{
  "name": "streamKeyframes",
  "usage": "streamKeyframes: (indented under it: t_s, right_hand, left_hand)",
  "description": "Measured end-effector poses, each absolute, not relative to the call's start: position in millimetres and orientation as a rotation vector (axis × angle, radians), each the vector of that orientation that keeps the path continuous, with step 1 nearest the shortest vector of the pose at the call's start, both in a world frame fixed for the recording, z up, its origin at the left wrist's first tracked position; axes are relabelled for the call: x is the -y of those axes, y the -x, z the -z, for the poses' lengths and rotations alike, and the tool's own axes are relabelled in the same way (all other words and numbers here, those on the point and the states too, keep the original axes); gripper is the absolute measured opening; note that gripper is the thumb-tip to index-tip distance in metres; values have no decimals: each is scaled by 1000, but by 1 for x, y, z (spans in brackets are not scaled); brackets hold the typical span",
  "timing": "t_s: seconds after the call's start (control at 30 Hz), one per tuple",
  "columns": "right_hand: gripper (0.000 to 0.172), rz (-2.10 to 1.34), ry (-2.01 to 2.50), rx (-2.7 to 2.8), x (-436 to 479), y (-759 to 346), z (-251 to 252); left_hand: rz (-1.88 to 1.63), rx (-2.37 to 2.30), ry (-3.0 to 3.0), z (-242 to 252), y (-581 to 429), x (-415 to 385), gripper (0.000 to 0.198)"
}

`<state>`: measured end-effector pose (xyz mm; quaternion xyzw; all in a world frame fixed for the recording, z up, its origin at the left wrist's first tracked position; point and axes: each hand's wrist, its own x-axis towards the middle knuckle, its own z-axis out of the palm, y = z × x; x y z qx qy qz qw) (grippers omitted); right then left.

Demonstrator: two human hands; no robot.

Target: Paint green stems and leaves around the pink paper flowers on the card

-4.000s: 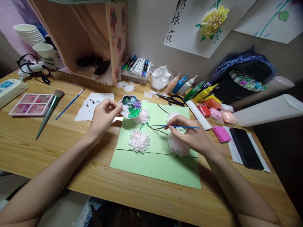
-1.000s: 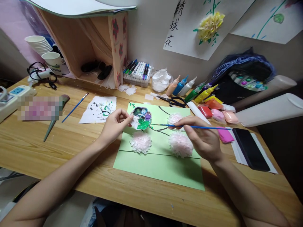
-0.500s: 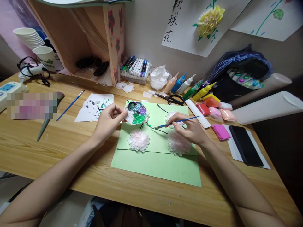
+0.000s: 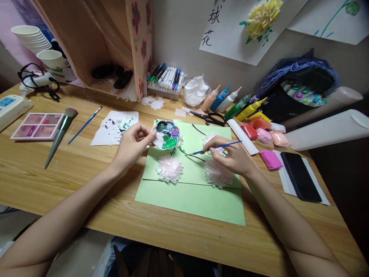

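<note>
Palette: pinched in left grip, over green sheet on tabletop, likely keeping paint near. Brush: pen-held in right grip, tip beside dark stem, probably for fine control.

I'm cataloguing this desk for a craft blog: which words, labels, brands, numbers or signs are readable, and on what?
"球": black character on the white paper sheet bearing a yellow flower.
"花": black character below it, same sheet.
Above: character cut off by the picture's edge.
Too small to read: marks on the black bag and white paper cup.
</note>
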<state>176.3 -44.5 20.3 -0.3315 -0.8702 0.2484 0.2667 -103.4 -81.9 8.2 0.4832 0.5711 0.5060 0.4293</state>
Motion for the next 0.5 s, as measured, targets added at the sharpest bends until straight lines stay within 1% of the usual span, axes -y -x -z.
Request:
streamKeyframes:
  t_s: [0.5]
  right_hand:
    - [15,-657,842,2360,44,-178,-20]
  left_hand:
    - [-1294,-1400,-1219,-8,104,82,19]
